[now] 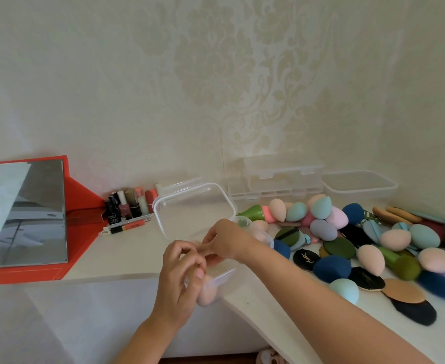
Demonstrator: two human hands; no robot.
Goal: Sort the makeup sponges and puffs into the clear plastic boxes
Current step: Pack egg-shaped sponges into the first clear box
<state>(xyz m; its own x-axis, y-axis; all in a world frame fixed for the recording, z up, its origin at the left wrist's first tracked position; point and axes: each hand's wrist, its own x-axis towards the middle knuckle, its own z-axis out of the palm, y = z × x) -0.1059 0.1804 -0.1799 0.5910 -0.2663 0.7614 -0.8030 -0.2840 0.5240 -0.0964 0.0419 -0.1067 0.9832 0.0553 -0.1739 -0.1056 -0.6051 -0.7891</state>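
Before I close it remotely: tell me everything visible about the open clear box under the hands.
The clear box is transparent plastic with rounded corners. Its hinged lid stands open, tilted back toward the wall. It sits at the white table's near edge, holding peach sponges. The left hand and right hand work over it; exact contact is unclear.

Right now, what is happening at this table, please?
A person is sorting makeup sponges. Both hands, left hand and right hand, work at an open clear box at the table's front edge, with pink sponges inside. Its lid stands open behind. Many sponges and puffs lie unsorted to the right.
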